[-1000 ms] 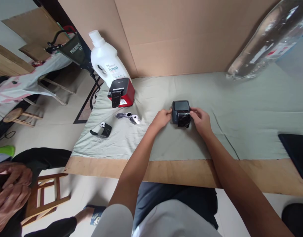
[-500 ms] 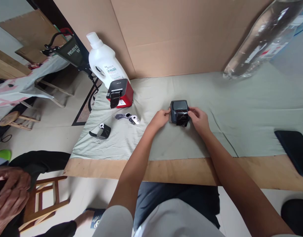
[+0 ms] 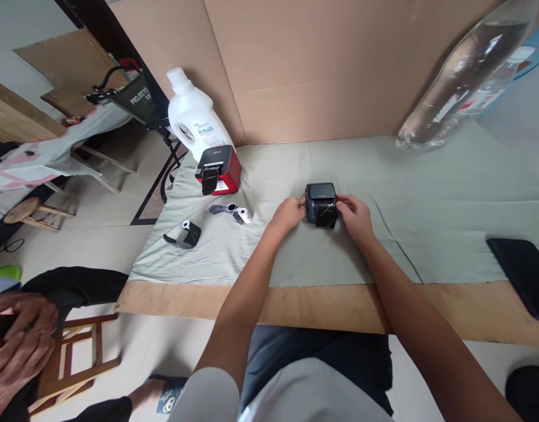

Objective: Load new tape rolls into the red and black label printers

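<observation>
A small dark receipt printer (image 3: 321,192) sits on the cloth in front of me, a strip of black-printed paper (image 3: 326,214) hanging from its front. My left hand (image 3: 289,213) presses its fingers on the printer's left side. On the opposite side, my right hand (image 3: 355,215) grips with bent fingers and thumb. A red and black printer (image 3: 220,170) stands further left, with a similar dark strip out of its front. Two partly unrolled paper rolls lie nearer: one whitish (image 3: 243,215), one mostly black (image 3: 190,235).
A white detergent bottle (image 3: 199,117) stands behind the red printer, against a cardboard panel (image 3: 339,70). Large clear bottles (image 3: 454,82) lean at the back right. A black phone-like slab (image 3: 522,272) lies right. Another person's hands (image 3: 25,340) hold something dark at lower left.
The view has shifted slightly. Both my hands stay at the printer's sides, and the things on the cloth keep their places.
</observation>
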`<state>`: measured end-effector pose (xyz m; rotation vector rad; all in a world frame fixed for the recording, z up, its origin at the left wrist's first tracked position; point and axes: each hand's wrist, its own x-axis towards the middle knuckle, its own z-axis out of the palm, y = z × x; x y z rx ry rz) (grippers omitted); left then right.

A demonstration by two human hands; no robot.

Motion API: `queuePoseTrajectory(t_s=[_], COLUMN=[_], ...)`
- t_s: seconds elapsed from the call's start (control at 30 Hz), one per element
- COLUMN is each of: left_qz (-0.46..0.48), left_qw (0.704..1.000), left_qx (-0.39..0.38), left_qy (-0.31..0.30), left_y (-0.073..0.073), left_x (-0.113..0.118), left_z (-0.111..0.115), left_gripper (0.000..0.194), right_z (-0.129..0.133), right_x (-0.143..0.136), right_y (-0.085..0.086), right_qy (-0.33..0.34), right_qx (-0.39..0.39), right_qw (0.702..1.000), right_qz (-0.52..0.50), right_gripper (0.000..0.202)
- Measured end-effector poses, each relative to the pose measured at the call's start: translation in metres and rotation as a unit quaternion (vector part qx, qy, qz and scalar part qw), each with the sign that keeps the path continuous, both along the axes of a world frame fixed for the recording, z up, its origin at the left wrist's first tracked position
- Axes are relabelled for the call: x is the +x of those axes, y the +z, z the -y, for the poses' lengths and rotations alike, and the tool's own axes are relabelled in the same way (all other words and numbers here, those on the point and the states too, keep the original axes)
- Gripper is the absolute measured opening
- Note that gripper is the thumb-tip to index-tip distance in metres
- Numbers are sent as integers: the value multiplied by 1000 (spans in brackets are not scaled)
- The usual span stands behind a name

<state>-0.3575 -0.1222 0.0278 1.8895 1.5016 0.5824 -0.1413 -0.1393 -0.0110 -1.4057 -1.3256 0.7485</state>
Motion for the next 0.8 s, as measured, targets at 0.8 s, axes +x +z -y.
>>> queuePoseTrajectory(t_s=[0.8], left_qz=[216], left_qw=[973], left_qx=[-59], left_qy=[57], left_y=[-4], left_x=[5], left_z=[-39], left_gripper=[62], right_z=[0], right_x=[-6], right_y=[-20], right_qy=[13], right_qx=[22], right_qw=[993], right_qz=[113], right_gripper=[65])
